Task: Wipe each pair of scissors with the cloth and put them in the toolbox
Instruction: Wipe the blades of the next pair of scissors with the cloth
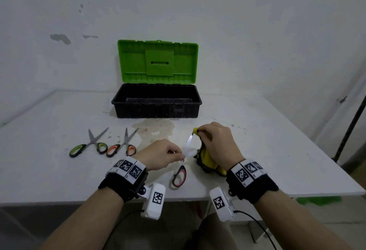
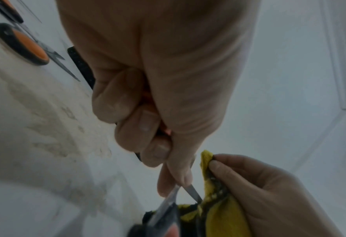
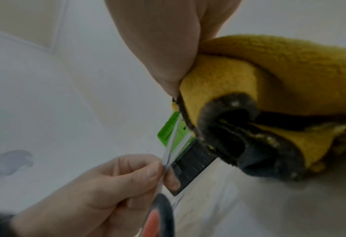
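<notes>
My left hand (image 1: 168, 153) pinches the red-handled scissors (image 1: 179, 175) near the pivot, blades spread and pointing up to the right, handle loop hanging below. My right hand (image 1: 214, 142) grips the yellow cloth (image 1: 207, 158) with a dark edge and pinches a fold of it over the upper blade tip (image 1: 191, 137). In the right wrist view the cloth (image 3: 269, 77) wraps the blade (image 3: 173, 141). In the left wrist view my left hand (image 2: 168, 160) holds the blades (image 2: 192, 192) beside the cloth (image 2: 218, 216). The black toolbox (image 1: 156, 101) stands open behind, green lid (image 1: 157, 61) upright.
Green-handled scissors (image 1: 88, 146) and orange-handled scissors (image 1: 122, 146) lie spread on the white table (image 1: 59, 170) to the left. A brownish stain (image 1: 154, 130) marks the table in front of the toolbox. A dark pole (image 1: 350, 126) stands at the right edge.
</notes>
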The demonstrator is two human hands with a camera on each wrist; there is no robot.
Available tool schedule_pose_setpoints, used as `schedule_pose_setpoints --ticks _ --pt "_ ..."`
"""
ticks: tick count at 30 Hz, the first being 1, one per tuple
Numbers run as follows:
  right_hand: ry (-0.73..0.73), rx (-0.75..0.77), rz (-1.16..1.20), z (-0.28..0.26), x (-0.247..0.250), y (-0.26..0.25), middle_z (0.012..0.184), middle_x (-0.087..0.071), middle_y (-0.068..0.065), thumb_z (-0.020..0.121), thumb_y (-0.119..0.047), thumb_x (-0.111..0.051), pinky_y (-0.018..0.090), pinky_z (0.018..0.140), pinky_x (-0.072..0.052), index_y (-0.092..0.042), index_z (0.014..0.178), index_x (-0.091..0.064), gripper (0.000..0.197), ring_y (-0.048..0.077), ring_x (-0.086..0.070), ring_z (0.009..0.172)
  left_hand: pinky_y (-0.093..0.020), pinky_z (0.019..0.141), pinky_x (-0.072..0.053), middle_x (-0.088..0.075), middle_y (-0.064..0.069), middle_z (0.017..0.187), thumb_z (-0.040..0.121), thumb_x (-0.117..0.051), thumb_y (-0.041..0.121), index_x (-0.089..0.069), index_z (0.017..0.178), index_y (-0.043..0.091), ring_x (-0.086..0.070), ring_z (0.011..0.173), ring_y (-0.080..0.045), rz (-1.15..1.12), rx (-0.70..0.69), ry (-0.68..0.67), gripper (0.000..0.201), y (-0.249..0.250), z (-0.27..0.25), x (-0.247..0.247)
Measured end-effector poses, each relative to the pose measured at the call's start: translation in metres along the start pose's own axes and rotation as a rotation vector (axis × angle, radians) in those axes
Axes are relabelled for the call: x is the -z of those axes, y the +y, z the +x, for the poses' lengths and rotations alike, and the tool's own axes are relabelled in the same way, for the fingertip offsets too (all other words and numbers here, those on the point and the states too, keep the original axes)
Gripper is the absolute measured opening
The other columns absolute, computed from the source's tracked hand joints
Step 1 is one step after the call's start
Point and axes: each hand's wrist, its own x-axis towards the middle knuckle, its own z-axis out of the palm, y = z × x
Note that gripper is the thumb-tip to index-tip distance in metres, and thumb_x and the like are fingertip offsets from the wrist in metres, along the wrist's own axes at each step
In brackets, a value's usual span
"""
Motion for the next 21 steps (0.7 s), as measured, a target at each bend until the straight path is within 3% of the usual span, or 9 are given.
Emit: schedule_pose_setpoints --ticks 2,4,8,12,16,21 --pt "-0.116 0.116 0.006 -0.012 0.000 -0.008 0.095 -0.066 -0.001 0.095 -0.019 -0.061 0.024 0.081 -0.048 -0.018 0.104 -0.074 0.016 0.013 -0.059 0.087 -0.023 0.061 -0.043 -0.057 0.010 0.065 0.094 -0.063 0.040 -0.076 0.091 0.026 -0.051 0.060 -0.007 -0.032 0.016 0.008 0.020 0.000 0.000 -0.001" --pt "-0.217 0.181 -0.031 -0.021 -0.005 -0.013 0.099 -0.065 0.000 0.096 -0.019 -0.059 0.027 0.082 -0.049 -0.018 0.106 -0.073 0.018 0.015 -0.059 0.091 -0.022 0.061 -0.042 -0.059 0.006 0.069 0.095 -0.062 0.039 -0.076 0.092 0.023 -0.050 0.060 -0.007 -0.013 0.001 0.000 0.021 0.001 0.001 -0.002" --pt "-0.143 0.075 -0.032 -0.011 -0.008 -0.006 0.096 -0.065 0.001 0.096 -0.020 -0.057 0.030 0.081 -0.050 -0.017 0.103 -0.073 0.017 0.018 -0.060 0.089 -0.018 0.063 -0.042 -0.067 0.004 0.082 0.095 -0.063 0.037 -0.076 0.095 0.021 -0.053 0.062 -0.001 0.039 -0.050 -0.007 0.022 0.003 0.000 -0.003" --pt "-0.029 -0.049 0.007 0.001 0.000 0.000 0.091 -0.066 0.001 0.095 -0.019 -0.059 0.031 0.078 -0.049 -0.017 0.099 -0.072 0.014 0.019 -0.060 0.085 -0.018 0.052 -0.039 -0.052 0.005 0.064 0.096 -0.062 0.030 -0.076 0.090 0.017 -0.045 0.053 -0.005 -0.187 0.005 -0.048 0.020 0.000 -0.001 -0.005" --pt "-0.153 0.042 0.036 -0.005 0.012 -0.007 0.092 -0.068 -0.002 0.095 -0.018 -0.059 0.034 0.082 -0.049 -0.019 0.096 -0.071 0.013 0.016 -0.059 0.089 -0.019 0.043 -0.024 -0.043 0.007 0.058 0.099 -0.059 0.025 -0.074 0.095 0.009 -0.034 0.047 -0.007 -0.418 0.084 -0.145 0.022 -0.005 -0.005 0.001" --pt "-0.264 0.159 -0.116 -0.014 0.005 -0.019 0.096 -0.068 -0.007 0.094 -0.021 -0.059 0.034 0.081 -0.050 -0.025 0.096 -0.073 0.015 0.015 -0.057 0.093 -0.019 0.044 -0.025 -0.042 0.006 0.058 0.098 -0.060 0.023 -0.071 0.100 0.001 -0.033 0.048 -0.008 -0.368 0.071 -0.197 0.025 0.003 -0.004 0.001"
